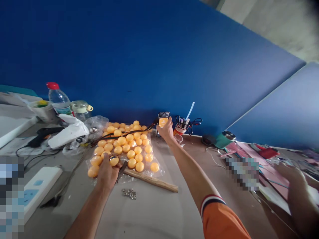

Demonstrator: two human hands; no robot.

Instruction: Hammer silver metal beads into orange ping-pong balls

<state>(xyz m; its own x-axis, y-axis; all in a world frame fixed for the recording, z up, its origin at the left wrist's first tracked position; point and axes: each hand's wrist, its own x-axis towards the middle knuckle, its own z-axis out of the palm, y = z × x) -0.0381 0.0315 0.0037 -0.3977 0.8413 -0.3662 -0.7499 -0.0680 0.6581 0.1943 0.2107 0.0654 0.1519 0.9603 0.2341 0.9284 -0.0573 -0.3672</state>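
Observation:
My left hand (108,172) is closed around an orange ping-pong ball (114,161), which has a shiny spot at its top. Beside its fingers lies a tool with a wooden handle (154,182) and a dark metal end (121,172). My right hand (166,130) reaches to the wall and grips a small container with an orange label (163,122) and a dark top. Many orange balls (138,150) lie in a clear plastic bag (159,172) between my hands, with dark straps across it. A little heap of small metal pieces (129,193) sits in front.
A cup of sticks and cables (180,127) stands by the blue partition (149,59). Left are a red-capped bottle (59,98), a glass jar (81,109), a glue gun (42,136) and a power strip (41,189). Right, another person's hand (291,172) is near pink sheets.

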